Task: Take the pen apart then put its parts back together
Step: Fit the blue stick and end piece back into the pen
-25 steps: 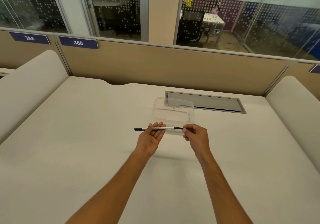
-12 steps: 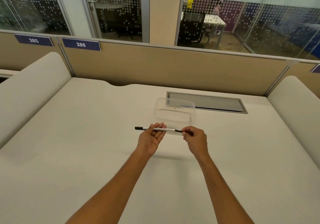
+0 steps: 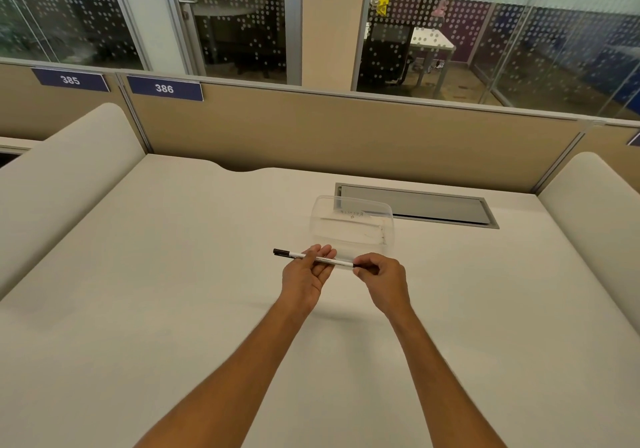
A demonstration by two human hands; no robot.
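A slim white pen (image 3: 317, 258) with black ends is held level above the desk, pointing left to right. My left hand (image 3: 304, 276) is palm up with the pen's middle lying across its fingers, thumb on top. My right hand (image 3: 381, 276) pinches the black right end of the pen between thumb and fingers. The pen's black left end sticks out past my left hand. Its right tip is hidden inside my right fingers.
A clear plastic box (image 3: 353, 225) stands on the white desk (image 3: 173, 291) just behind the hands. A grey cable hatch (image 3: 422, 205) lies behind it. Tan partitions and padded side dividers border the desk.
Both hands and the pen stay in almost the same place. The right hand has closed a little more over the pen's right end.
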